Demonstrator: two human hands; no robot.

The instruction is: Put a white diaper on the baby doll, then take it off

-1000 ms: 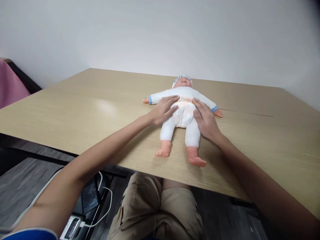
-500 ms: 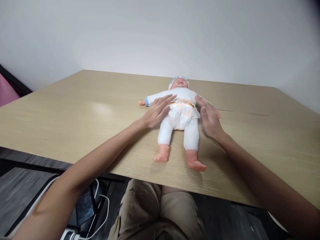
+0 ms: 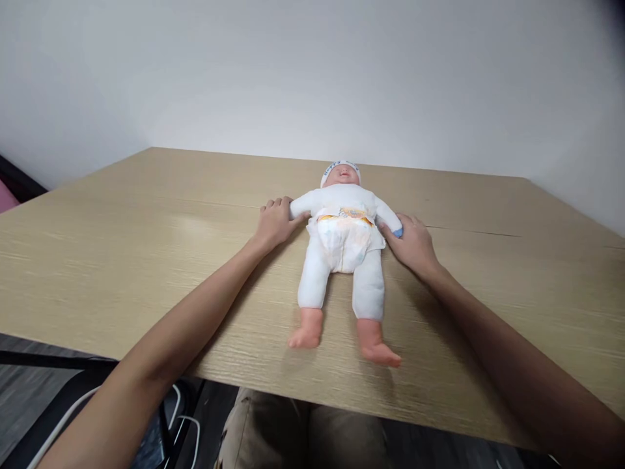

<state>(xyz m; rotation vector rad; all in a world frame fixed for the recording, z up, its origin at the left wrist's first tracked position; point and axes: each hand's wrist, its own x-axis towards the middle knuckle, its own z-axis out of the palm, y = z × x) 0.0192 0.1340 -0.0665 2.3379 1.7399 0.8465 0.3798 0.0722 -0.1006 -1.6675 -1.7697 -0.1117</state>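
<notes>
A baby doll [image 3: 344, 195] in white clothes and a printed hat lies on its back on the wooden table [image 3: 122, 260], feet toward me. Around its waist sits a diaper [image 3: 344, 244] with an orange-patterned front band. My left hand [image 3: 277, 223] is closed round the doll's arm at the left, covering the doll's hand. At the other side, my right hand [image 3: 411, 241] grips the end of the doll's other arm near its blue cuff [image 3: 398, 232]. The doll's bare feet point toward the table's front edge.
A plain wall [image 3: 312, 78] rises behind the table. A thin seam [image 3: 473, 231] runs across the tabletop at the right. Below the front edge are my legs in khaki trousers [image 3: 273, 430], and a white cable [image 3: 196, 436] at the lower left.
Both my hands have left the sides of the diaper and moved outward to the doll's arms, now holding their ends. The whole view has shifted slightly, with the doll lower in it.
</notes>
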